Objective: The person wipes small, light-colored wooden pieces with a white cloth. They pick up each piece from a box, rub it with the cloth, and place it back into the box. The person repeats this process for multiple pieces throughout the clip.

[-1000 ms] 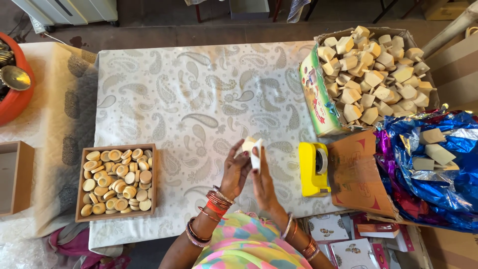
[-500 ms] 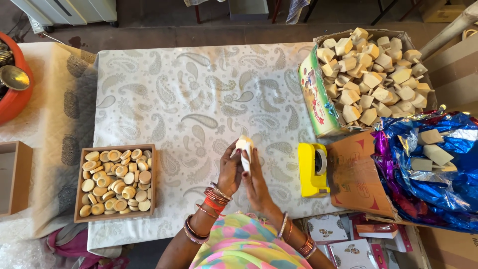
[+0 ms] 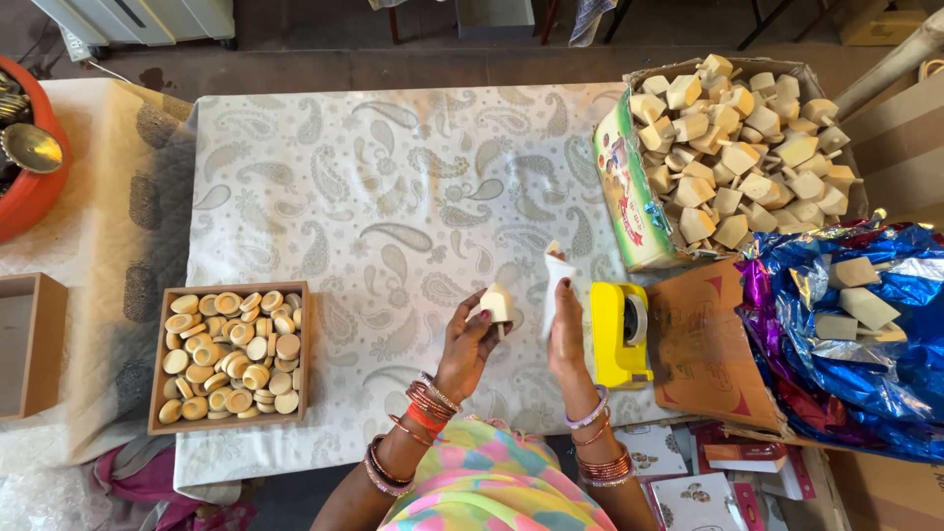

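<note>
A paisley cloth (image 3: 393, 206) covers the desk, a tray of discs (image 3: 232, 355) at lower left. The left hand (image 3: 470, 344) grips a wooden block (image 3: 497, 304) with closed fingers; the right hand (image 3: 567, 324) pinches a white strip (image 3: 557, 280), beside a yellow tape dispenser (image 3: 619, 333).

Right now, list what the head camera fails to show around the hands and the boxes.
- Head view: the piece of white paper in the right hand is too small to tell its shape.
- Most of the small wooden block is covered by the left hand.
- The tape roll inside the yellow tape dispenser is mostly hidden by its body.
- The orange bowl is cut off by the left edge.
</note>
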